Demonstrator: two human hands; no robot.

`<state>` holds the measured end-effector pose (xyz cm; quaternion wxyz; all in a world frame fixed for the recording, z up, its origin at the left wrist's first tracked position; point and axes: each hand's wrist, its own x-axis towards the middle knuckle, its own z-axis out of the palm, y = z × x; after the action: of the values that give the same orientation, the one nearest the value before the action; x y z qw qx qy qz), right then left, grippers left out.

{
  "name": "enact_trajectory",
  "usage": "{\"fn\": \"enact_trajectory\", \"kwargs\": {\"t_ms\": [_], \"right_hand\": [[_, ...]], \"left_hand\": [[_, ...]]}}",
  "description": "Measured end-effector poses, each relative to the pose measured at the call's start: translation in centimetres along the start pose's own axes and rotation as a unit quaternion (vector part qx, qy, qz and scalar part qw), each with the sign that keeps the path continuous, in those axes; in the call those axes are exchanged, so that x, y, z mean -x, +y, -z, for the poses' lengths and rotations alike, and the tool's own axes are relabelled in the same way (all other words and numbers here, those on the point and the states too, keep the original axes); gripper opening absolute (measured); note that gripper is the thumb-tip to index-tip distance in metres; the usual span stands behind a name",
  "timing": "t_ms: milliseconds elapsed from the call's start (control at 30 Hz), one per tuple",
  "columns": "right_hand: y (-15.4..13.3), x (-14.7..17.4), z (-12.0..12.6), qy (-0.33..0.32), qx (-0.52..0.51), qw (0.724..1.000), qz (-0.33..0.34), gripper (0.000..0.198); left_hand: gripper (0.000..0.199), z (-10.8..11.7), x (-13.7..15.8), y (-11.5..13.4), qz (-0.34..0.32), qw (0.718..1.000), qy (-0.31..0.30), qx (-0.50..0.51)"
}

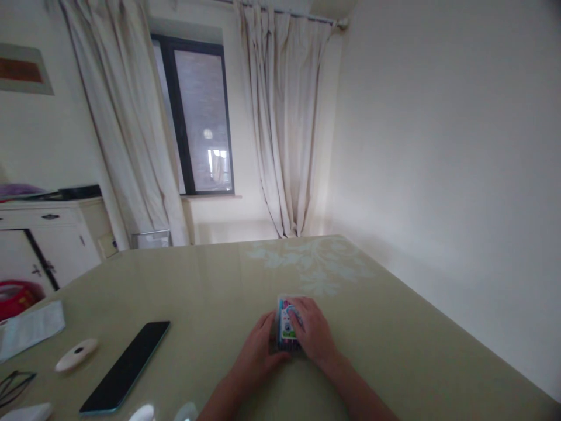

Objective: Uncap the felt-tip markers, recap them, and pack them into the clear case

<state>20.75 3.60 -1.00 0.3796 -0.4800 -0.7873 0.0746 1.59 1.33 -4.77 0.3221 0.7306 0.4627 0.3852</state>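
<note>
A small clear box of coloured pens [287, 328] with a cartoon label lies on the table in front of me. My right hand [314, 330] lies over its right half, fingers bent across the top, hiding part of the label. Along the left edge of the box my left hand [262, 346] is curved, with the fingers at its side and the thumb near its front end. Between them the two hands hold the box, and its right edge is covered.
To the left on the green table [197, 304] lie a dark phone [127, 368], a white oval object [77, 355], glasses [15, 387] and a folded pale sheet [33, 328]. White objects show at the near edge. A wall [460, 175] borders the right side.
</note>
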Motion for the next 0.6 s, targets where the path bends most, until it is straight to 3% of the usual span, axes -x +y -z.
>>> {"fn": "enact_trajectory", "kwargs": {"t_ms": [100,200,300,467,600], "right_hand": [[-2.4,0.6,-1.2,-0.056,0.072,0.996,-0.005,0.039],[-2.6,0.4,-1.8,-0.064,0.134,0.988,-0.051,0.041],[-0.1,-0.5,-0.6,-0.061,0.194,0.973,-0.113,0.045],[6.6,-1.8,3.0,-0.038,0.267,0.939,-0.215,0.053],[9.6,-1.9,3.7,0.003,0.288,0.934,-0.213,0.052]], "left_hand": [[0.116,-0.1,-0.4,-1.1,0.012,0.996,-0.009,0.088],[0.124,0.1,-0.3,-1.4,0.010,0.993,0.003,0.118],[0.119,0.2,0.0,-1.2,0.014,0.995,0.009,0.099],[0.099,-0.1,0.4,-1.3,-0.001,0.999,0.023,0.048],[0.086,-0.1,0.3,-1.3,0.000,0.999,0.035,0.016]]}}
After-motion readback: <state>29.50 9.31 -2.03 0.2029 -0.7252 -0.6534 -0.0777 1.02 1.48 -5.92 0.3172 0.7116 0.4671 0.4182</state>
